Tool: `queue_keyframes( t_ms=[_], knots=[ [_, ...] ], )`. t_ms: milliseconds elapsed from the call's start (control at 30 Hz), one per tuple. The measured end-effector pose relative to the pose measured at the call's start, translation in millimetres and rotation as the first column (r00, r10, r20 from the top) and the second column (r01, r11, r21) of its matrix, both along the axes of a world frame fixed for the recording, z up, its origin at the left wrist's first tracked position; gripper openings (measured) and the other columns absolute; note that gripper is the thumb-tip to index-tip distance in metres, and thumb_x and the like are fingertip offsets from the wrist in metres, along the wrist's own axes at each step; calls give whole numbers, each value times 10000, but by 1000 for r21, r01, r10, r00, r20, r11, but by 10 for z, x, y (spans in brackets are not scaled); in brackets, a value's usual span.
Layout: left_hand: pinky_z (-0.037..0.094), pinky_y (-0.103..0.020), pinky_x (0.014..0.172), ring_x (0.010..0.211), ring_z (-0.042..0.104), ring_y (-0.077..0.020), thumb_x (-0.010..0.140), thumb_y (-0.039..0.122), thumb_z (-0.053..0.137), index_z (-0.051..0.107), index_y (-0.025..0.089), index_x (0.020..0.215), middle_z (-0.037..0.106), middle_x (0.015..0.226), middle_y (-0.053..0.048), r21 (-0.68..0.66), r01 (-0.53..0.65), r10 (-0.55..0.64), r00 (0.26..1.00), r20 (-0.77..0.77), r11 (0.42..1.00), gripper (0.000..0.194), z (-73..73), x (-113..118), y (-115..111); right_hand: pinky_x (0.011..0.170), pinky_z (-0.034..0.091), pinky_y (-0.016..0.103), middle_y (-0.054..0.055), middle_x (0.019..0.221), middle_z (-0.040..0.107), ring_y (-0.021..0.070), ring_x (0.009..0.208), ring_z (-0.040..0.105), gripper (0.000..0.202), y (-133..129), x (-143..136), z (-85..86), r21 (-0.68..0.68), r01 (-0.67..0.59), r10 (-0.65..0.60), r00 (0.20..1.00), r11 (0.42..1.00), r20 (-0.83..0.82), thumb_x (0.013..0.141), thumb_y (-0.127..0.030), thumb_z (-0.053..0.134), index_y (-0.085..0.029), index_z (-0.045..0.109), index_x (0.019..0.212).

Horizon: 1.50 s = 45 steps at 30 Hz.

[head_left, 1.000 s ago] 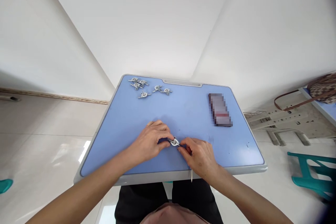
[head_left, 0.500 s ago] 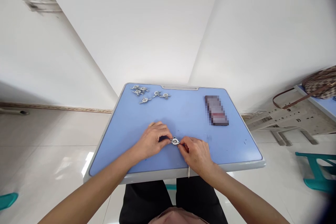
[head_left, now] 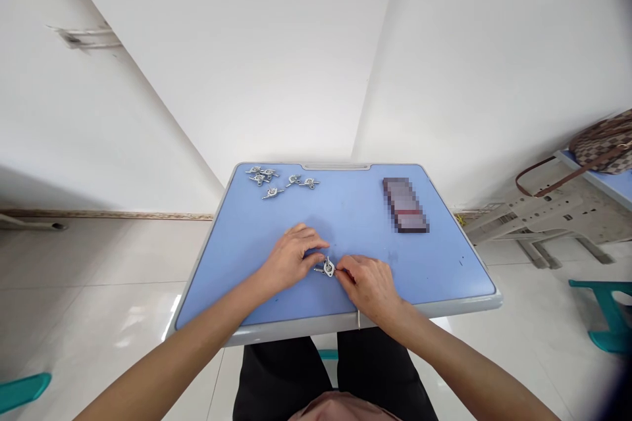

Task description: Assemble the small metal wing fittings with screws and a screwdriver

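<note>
Metal part (head_left: 328, 268) in right fingers (head_left: 340, 270), near desk's front edge (head_left: 395, 310).

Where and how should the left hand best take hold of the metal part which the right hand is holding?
The left hand could best come from the left and pinch the thin tail of the metal part: it is narrow and sticks out sideways, and the right hand covers the opposite end.

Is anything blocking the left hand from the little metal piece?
No, nothing visible stands between the left hand and the metal piece. The right hand pinches its other side, and the phone-shaped object lies well away.
</note>
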<state>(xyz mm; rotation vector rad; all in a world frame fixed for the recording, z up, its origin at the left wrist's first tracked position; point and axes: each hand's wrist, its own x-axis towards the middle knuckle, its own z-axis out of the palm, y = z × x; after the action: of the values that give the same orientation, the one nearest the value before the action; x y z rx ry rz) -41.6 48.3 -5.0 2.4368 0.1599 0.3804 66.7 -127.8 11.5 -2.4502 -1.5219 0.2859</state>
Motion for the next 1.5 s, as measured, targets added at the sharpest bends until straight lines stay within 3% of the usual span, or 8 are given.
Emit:
queue_keyframes(
  t_ms=[233,400,700,833,1000,1200,1400,1500],
  knots=[
    [353,-487,1039,1211,462,-262,824,144,628,713,284,985,624,1211,-14,-115,8,-26,988,-155,993,230,145,-44,38,530,183,272,-12,755,712,150,638,607,172,-11,-17,54,36,34,-32,997,999,-68,894,-253,510,-252,661,977],
    [240,-536,1109,1302,393,-281,807,155,672,724,304,928,614,1260,18,-132,58,-86,971,-221,990,199,218,30,17,538,210,260,-21,743,704,134,607,592,213,8,-65,81,136,32,-15,992,990,-126,898,-239,477,-250,654,1016],
    [266,-513,1099,1303,399,-280,810,225,690,716,274,818,635,1231,24,-101,35,-53,982,-179,994,56,107,29,14,540,223,257,-18,709,680,141,613,588,147,90,-126,59,113,48,-30,987,992,-159,892,-287,523,-233,652,938],
    [276,-503,1099,1282,425,-273,813,230,686,717,265,834,656,1198,9,-102,-28,16,992,-124,994,51,48,31,-37,562,293,255,-25,657,641,138,572,552,188,83,-94,30,153,96,-49,956,983,-288,912,-278,473,-218,618,1015],
    [283,-509,1084,1255,447,-266,820,215,684,721,270,797,676,1151,10,-125,4,-14,997,-81,992,70,39,26,-57,516,341,239,-64,559,507,109,491,444,131,95,-40,10,191,238,-90,818,952,-569,879,-302,480,-212,575,872],
    [314,-496,1059,1146,520,-242,810,198,683,710,253,770,703,1053,-4,-136,-1,1,1000,-4,991,73,59,18,-63,438,317,216,-92,518,432,88,453,370,168,212,7,32,121,408,-117,513,905,-850,754,-316,535,-201,563,873],
    [340,-453,1015,1080,551,-226,812,171,688,729,262,808,703,1029,-5,-187,4,-4,1000,-1,982,100,90,1,-35,412,216,193,-119,457,429,61,422,317,246,326,50,133,14,478,-138,281,878,-950,633,-259,538,-189,535,869],
    [347,-427,991,1034,565,-213,814,168,695,731,266,816,708,994,2,-203,21,-17,1000,20,979,104,77,-7,-9,408,199,192,-123,449,432,62,414,314,266,373,55,143,-8,475,-150,262,880,-953,615,-246,528,-192,521,875]
  ],
)
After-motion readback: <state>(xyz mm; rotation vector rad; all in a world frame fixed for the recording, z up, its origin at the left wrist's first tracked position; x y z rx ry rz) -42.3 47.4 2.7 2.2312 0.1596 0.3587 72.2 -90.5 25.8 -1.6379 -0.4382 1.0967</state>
